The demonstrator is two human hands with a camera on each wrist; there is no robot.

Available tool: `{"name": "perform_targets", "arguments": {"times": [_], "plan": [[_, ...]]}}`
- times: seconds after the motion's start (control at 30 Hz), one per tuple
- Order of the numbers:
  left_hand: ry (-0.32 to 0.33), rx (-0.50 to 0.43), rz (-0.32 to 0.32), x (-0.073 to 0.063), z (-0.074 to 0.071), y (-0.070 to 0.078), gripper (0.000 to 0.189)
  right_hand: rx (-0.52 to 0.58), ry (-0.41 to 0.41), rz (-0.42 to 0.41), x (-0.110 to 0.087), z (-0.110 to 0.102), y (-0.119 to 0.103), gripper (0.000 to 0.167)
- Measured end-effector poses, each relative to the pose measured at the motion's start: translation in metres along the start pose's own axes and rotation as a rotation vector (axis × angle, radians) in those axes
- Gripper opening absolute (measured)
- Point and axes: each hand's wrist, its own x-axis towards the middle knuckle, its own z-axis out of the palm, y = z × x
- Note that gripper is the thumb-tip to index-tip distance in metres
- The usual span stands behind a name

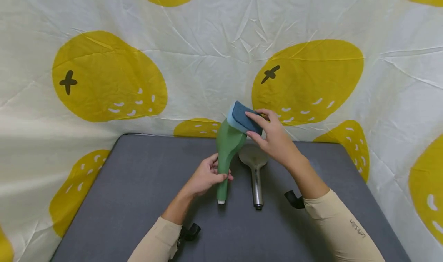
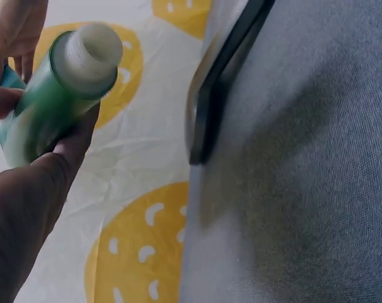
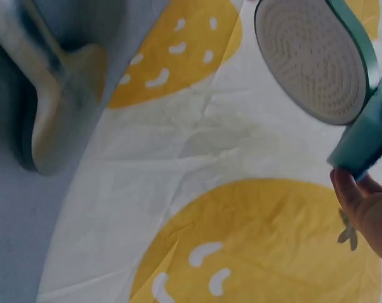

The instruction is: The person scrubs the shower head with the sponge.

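Observation:
A green shower head (image 1: pixel 229 142) is held up off the table, its handle gripped by my left hand (image 1: pixel 206 175). Its pale nozzle face (image 3: pixel 314 57) shows in the right wrist view, and the white threaded end (image 2: pixel 95 52) of its handle in the left wrist view. My right hand (image 1: pixel 277 137) pinches a blue sponge (image 1: pixel 246 119) with a darker scouring side. The sponge touches the back of the shower head near its top edge. Just right of it, a silver shower head (image 1: pixel 257 177) lies on the table with its handle toward me.
The dark grey table (image 1: pixel 138 200) runs back to a hanging cloth (image 1: pixel 207 31) printed with yellow fruit shapes. Black straps or mounts (image 1: pixel 294 199) sit at both wrists.

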Motion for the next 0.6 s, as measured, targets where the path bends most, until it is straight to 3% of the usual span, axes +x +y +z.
{"name": "perform_targets", "arguments": {"times": [0.1,0.33,0.6], "plan": [[0.003,-0.006,-0.014,0.001,-0.001,-0.001,0.070,0.026,-0.040,0.039,0.007,-0.007,0.005,0.055],[-0.096,-0.074,-0.006,0.002,-0.002,-0.002,0.069,0.095,-0.054,0.094,0.013,-0.008,0.010,0.053],[-0.071,-0.007,-0.098,0.003,0.001,-0.001,0.058,0.119,-0.060,0.063,0.015,0.000,0.004,0.055]]}}
